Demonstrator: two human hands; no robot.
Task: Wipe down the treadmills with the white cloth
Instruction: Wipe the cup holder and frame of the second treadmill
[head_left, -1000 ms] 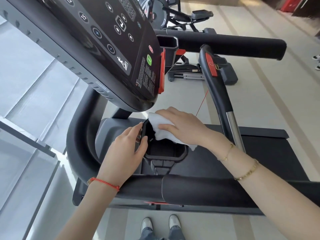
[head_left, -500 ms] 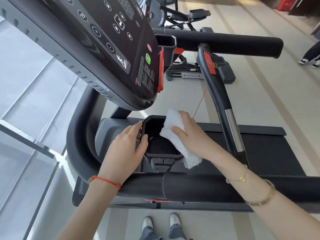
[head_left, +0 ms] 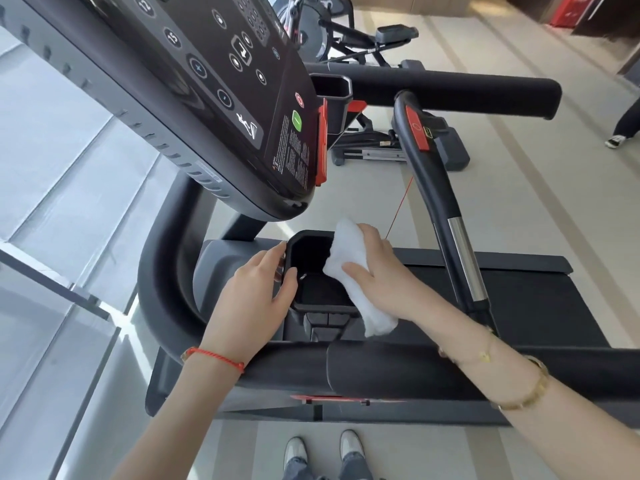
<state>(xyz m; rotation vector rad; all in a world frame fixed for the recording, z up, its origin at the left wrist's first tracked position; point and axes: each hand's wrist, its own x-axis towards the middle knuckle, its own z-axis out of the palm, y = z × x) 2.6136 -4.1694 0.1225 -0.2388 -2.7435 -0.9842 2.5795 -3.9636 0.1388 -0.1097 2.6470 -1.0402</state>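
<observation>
A black treadmill stands in front of me, its console (head_left: 221, 98) tilted at the upper left and a padded side rail (head_left: 398, 368) running across the bottom. Below the console sits a black cup holder (head_left: 311, 258). My left hand (head_left: 256, 299) grips the holder's left rim, thumb over the edge. My right hand (head_left: 377, 271) holds the white cloth (head_left: 349, 258) against the holder's right rim; the cloth's tail (head_left: 377, 320) hangs down past the holder's near corner.
A curved handlebar (head_left: 433, 188) with a red button and a chrome section rises to the right of my right hand. The far side rail (head_left: 450, 90) crosses behind. Other gym machines (head_left: 346, 32) stand beyond. Someone's foot (head_left: 616, 140) shows at the far right.
My right hand has lifted the cloth out of the cup holder's inside onto its right rim and turned more upright. My left hand has stayed on the left rim.
</observation>
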